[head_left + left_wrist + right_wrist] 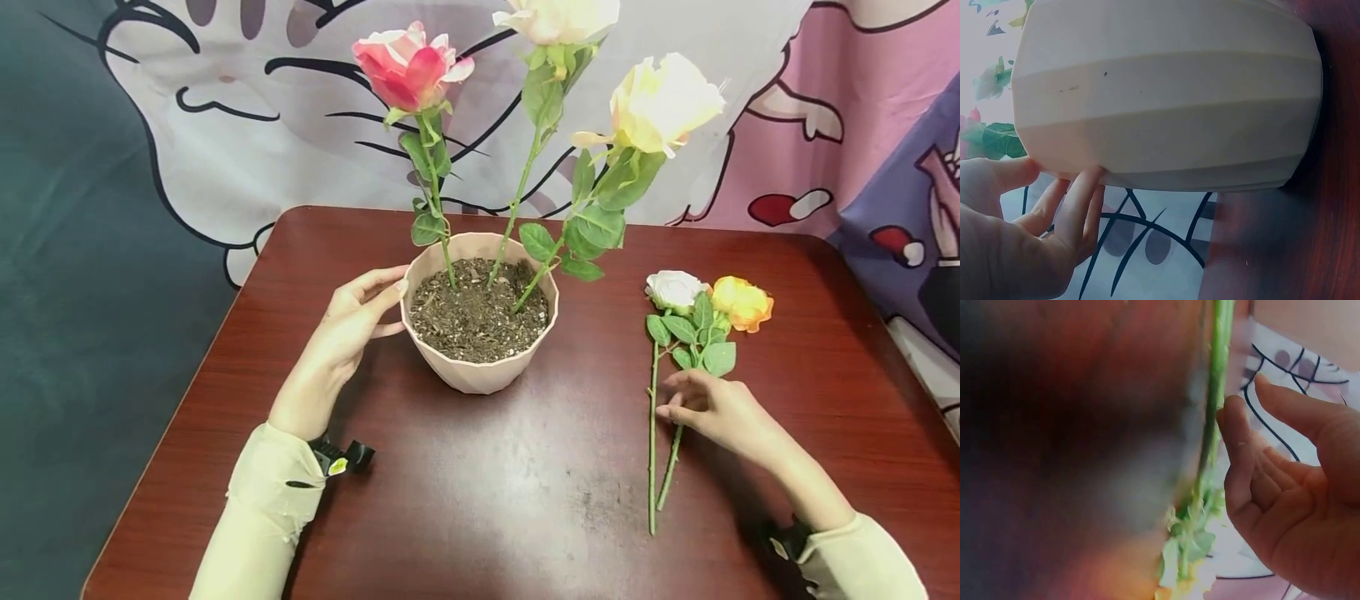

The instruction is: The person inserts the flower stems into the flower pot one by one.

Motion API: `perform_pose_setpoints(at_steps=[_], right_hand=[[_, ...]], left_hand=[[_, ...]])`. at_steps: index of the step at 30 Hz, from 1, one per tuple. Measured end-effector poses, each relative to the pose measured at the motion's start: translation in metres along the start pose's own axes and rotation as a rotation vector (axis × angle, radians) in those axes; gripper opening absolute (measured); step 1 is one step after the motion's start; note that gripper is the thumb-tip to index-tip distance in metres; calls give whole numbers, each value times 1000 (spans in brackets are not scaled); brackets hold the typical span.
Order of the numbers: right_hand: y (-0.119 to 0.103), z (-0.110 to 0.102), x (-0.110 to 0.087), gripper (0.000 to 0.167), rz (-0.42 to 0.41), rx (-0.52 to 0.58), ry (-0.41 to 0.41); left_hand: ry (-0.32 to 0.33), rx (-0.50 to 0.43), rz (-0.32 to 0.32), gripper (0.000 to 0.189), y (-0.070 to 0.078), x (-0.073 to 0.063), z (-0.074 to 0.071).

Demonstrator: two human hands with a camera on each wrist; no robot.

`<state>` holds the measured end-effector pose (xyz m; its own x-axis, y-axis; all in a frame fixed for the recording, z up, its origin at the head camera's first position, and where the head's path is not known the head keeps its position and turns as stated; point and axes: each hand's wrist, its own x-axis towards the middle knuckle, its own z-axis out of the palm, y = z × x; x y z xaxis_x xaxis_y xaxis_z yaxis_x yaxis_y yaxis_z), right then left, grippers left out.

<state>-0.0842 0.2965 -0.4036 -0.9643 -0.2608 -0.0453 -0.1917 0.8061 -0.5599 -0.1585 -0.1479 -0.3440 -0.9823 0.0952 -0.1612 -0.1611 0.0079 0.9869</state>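
Observation:
In the head view a pale pink flower pot [480, 377] of dark soil [472, 321] stands on the table, with a pink rose [412, 67], a cream rose [558, 17] and a pale yellow rose [660, 104] upright in it. My left hand [347, 321] rests its thumb at the rim and its fingertips against the pot's outer wall [1166, 137]. Over the stems of a white rose [675, 289] and an orange-yellow rose [741, 303] lying at the right, my right hand [723, 412] is loosely bent, thumb and forefinger apart. The right wrist view shows its fingertips beside a green stem [1217, 369].
A reddish-brown wooden table [495, 500] with rounded corners holds everything. Behind it hangs a cartoon-printed cloth [247, 158]. Dark green cloth [75, 333] is at the left. The potted roses rise tall above the pot, the yellow one leaning right.

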Motion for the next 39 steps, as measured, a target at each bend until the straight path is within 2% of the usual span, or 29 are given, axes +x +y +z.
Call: perform_pose_setpoints(at_steps=[4, 12, 15, 19, 23, 31, 35, 39], right_hand=[[-3, 7, 1, 36, 78, 30, -54], [-10, 20, 3, 31, 159, -26, -57], [-12, 21, 4, 27, 186, -15, -75], [-10, 19, 6, 20, 212, 37, -116], [-4, 15, 10, 16, 240, 134, -183], [9, 12, 14, 24, 315, 357, -260], [11, 11, 13, 26, 313, 395, -264], [11, 11, 11, 24, 298, 369, -263]], left_hand=[[0, -2, 3, 42, 2, 0, 1], [3, -7, -5, 42, -1, -2, 2], [4, -10, -2, 42, -2, -2, 2], [6, -13, 3, 42, -1, -2, 2], [5, -13, 3, 42, 0, -2, 2], [3, -14, 4, 43, 0, -2, 0], [3, -16, 6, 42, 0, -2, 0], [-7, -14, 3, 43, 1, -2, 1]])
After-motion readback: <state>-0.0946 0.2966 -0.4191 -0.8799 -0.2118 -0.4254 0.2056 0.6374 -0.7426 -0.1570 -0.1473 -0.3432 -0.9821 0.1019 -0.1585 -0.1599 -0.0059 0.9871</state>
